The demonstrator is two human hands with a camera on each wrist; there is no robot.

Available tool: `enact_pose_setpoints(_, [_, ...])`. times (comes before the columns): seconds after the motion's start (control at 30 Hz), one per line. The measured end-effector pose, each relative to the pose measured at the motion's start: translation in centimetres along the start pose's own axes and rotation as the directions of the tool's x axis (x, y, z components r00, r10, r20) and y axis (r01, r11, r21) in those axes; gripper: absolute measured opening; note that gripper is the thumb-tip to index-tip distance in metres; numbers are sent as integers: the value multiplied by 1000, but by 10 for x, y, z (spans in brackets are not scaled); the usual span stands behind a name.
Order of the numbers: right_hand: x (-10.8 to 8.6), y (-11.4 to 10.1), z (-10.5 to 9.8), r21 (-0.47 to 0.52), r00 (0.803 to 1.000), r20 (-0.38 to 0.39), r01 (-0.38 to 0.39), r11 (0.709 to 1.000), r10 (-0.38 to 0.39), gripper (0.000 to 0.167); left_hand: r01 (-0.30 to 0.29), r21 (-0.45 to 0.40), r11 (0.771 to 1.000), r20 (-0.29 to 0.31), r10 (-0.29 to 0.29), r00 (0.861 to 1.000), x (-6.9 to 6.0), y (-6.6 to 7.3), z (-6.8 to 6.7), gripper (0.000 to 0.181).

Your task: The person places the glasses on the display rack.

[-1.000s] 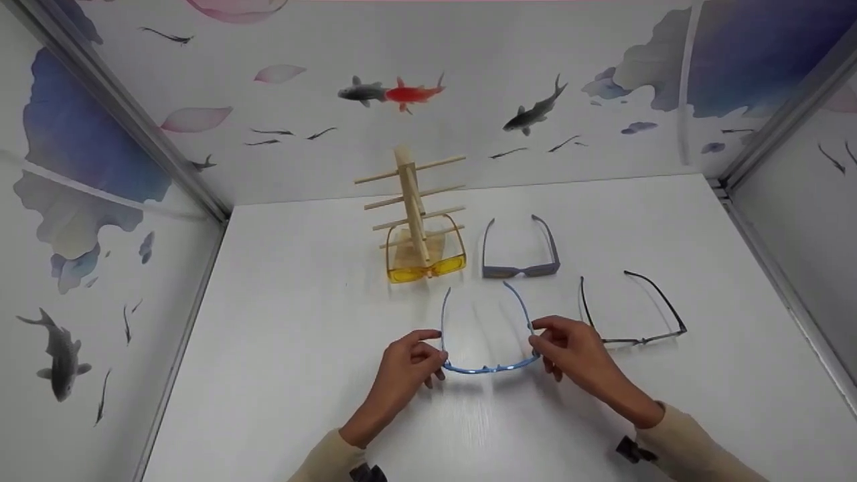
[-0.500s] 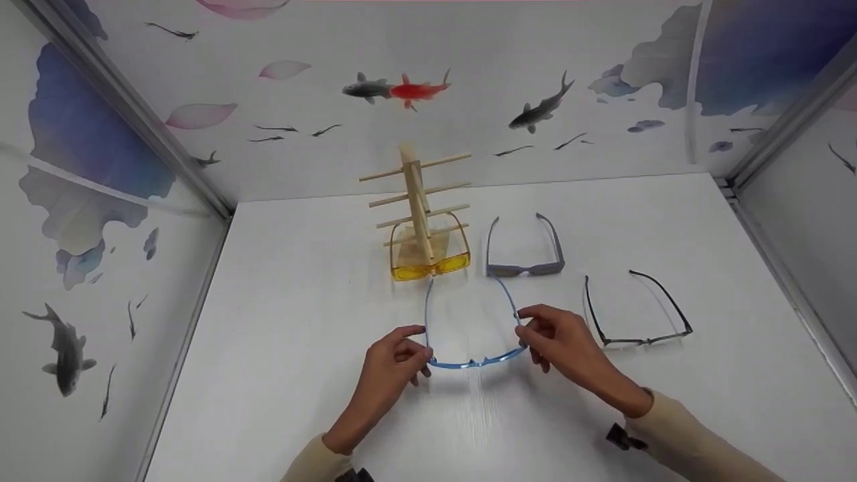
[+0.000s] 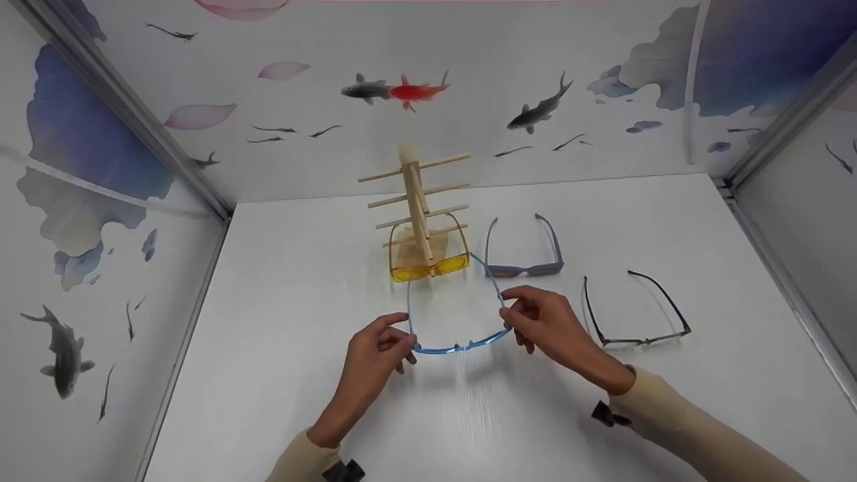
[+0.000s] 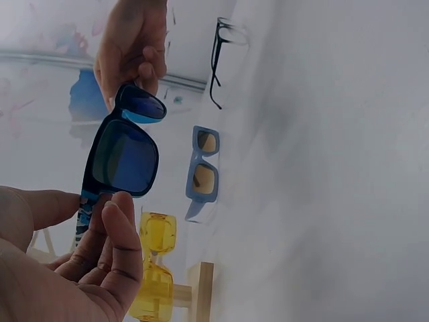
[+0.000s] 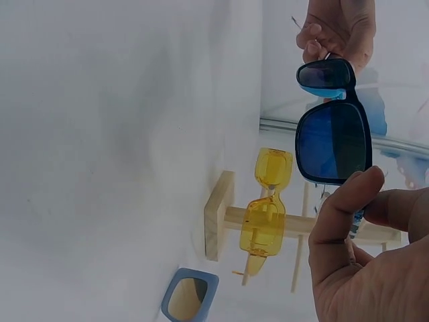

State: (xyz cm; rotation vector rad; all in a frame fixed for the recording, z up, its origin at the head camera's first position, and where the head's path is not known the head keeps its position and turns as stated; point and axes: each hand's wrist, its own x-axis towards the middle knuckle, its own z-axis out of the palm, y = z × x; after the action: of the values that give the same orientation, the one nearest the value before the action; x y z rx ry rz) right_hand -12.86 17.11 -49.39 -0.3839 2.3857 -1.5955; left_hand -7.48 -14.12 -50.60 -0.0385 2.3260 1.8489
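Observation:
Blue-framed sunglasses [image 3: 462,347] are held above the table between both hands, their temples pointing toward the wooden rack. My left hand [image 3: 375,348] pinches the left hinge end. The right hand [image 3: 549,321] pinches the opposite hinge end. Dark blue lenses [image 4: 126,157] show in the left wrist view, and the same lenses [image 5: 332,141] appear in the right wrist view. Ahead stands a wooden glasses rack [image 3: 416,201] with several crossbars; yellow glasses [image 3: 428,268] hang low on it.
Grey-blue sunglasses [image 3: 525,270] lie right of the rack with temples unfolded. Black-framed glasses [image 3: 646,341] lie farther right, near the right forearm. Printed wall panels enclose the white table [image 3: 281,281] at the back and sides.
Both hands have carried the blue-framed sunglasses left and toward the rack. One temple tip now overlaps the gap between the yellow and grey-blue pairs in view. The other glasses stay put.

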Motion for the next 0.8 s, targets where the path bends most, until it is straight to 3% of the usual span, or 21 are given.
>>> enact_pose_setpoints(0.33, [17, -12, 0, -3, 1000, -15, -7, 1000, 7, 33, 7, 15, 1000, -29, -7, 1000, 10, 11, -11, 48])
enact_pose_setpoints(0.67, [34, -22, -5, 43, 999, -17, 35, 998, -35, 33, 6, 28, 1000, -61, -5, 998, 24, 23, -20, 47])
enact_pose_setpoints(0.8, [41, -24, -6, 45, 1000, -25, 13, 999, -12, 34, 0, 24, 1000, -67, 1, 998, 31, 27, -22, 47])
